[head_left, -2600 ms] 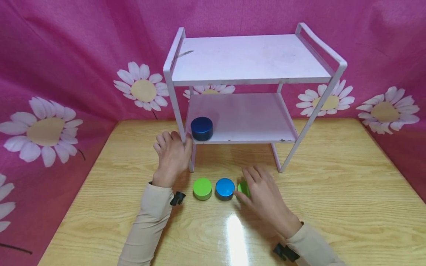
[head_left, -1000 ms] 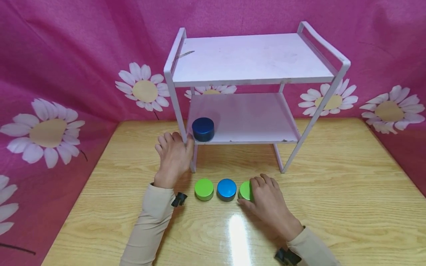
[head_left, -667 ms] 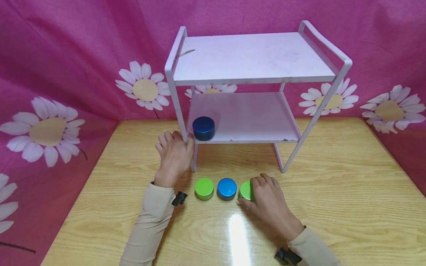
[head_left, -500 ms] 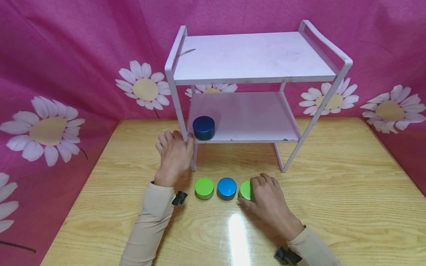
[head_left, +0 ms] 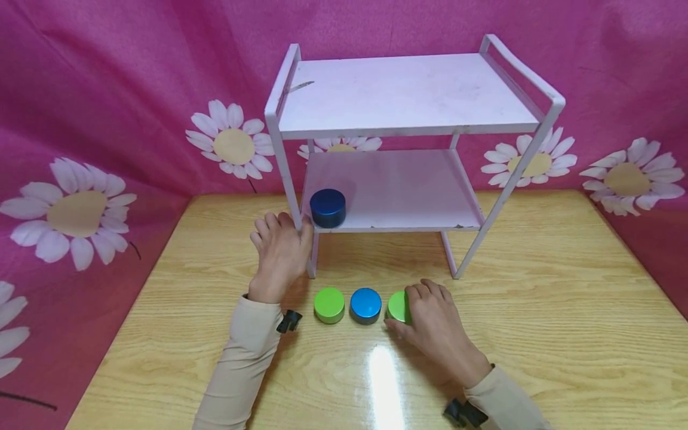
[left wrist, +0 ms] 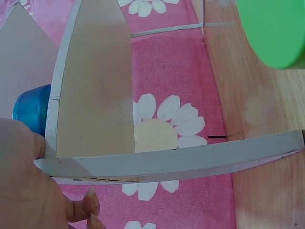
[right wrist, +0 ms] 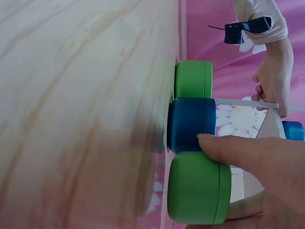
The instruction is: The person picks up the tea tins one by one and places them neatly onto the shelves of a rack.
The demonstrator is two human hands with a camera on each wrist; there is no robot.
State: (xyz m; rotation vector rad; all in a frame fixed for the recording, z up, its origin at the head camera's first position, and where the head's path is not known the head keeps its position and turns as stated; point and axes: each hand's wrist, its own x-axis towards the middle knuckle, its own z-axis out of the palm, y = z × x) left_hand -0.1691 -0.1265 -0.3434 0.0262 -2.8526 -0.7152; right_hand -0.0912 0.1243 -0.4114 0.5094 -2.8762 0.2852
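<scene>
My left hand (head_left: 280, 254) grips the left front post of a white two-tier shelf rack (head_left: 408, 95), thumb on the inner side. Close to that thumb, a dark blue round tin (head_left: 328, 209) stands on the lower tier. On the table, a green round tin (head_left: 329, 304), a blue round tin (head_left: 365, 306) and a second green tin (head_left: 398, 307) stand in a row before the rack. Thumb and fingers of my right hand (head_left: 432, 316) hold the rightmost green tin, covering its right part. In the right wrist view, this green tin (right wrist: 195, 188) lies between thumb and fingers.
A light wooden table (head_left: 564, 310) carries everything. Pink cloth (head_left: 161, 71) with large daisies hangs behind and at both sides. Black camera mounts sit on both wrists, the left wrist mount (head_left: 289, 321) being near the leftmost green tin.
Compared with 2.6 s ago, my right hand has drawn slightly back and right, its fingers now around the right green tin. My left hand keeps its grip on the rack; the tins stay in place.
</scene>
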